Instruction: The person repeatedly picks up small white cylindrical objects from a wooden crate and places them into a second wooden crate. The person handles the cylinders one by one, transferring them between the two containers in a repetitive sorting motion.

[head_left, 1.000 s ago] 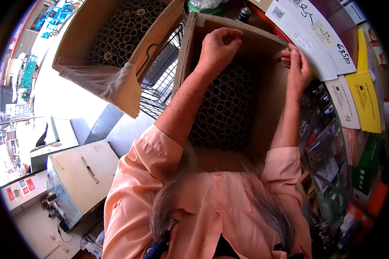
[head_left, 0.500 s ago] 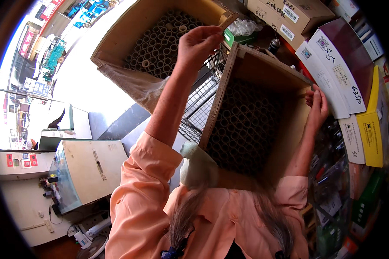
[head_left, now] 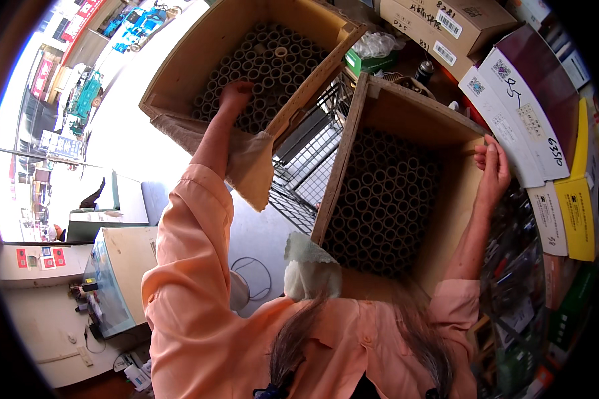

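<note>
Left hand (head_left: 236, 98) over the left box (head_left: 180, 66), fingers bent, tubes (head_left: 266, 70) right beneath; pinching one? Can't tell. Right hand (head_left: 494, 169) curls by the right box (head_left: 406, 113), grip unclear, perhaps steadying it; tubes stand mouths-up, likely for easy reach.

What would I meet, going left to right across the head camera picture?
Teal vehicle → left wooden box, with the left hand in it → right wooden box → right hand → yellow box.
</note>
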`<state>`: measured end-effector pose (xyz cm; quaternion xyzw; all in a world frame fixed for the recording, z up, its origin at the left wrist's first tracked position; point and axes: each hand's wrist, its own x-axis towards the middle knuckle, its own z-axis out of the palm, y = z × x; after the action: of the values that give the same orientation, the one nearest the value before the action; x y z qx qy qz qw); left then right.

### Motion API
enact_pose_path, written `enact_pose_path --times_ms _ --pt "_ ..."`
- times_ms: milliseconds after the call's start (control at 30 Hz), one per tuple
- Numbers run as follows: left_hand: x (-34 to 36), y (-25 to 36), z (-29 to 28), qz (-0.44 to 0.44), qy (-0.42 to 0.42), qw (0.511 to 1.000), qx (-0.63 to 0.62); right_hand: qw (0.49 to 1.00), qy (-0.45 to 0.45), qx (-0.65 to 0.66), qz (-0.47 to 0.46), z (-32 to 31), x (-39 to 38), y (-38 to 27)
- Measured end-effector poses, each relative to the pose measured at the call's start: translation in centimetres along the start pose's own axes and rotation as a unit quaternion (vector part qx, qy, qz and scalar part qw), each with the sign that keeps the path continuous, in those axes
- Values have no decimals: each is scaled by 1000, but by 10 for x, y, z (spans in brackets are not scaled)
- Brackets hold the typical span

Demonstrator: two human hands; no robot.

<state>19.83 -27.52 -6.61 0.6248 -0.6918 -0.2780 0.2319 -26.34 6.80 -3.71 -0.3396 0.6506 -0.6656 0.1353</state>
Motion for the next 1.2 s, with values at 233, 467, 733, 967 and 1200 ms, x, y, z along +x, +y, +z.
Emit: enact_pose_path --times_ms 233,467,733,967,1200 --pt "-3 1 27 9 28 982 188 1000 -1 -10 0 1 -1 -4" --pt "-15 4 27 126 10 949 289 1000 0 -16 5 7 -3 -10" --pt "-14 11 29 175 -13 940 294 1000 0 -18 11 9 -4 -14" --pt "-9 19 34 177 -28 926 331 999 2 -30 16 9 -5 -16" --pt "-3 26 30 112 -3 949 293 999 6 -32 22 8 -5 -16"
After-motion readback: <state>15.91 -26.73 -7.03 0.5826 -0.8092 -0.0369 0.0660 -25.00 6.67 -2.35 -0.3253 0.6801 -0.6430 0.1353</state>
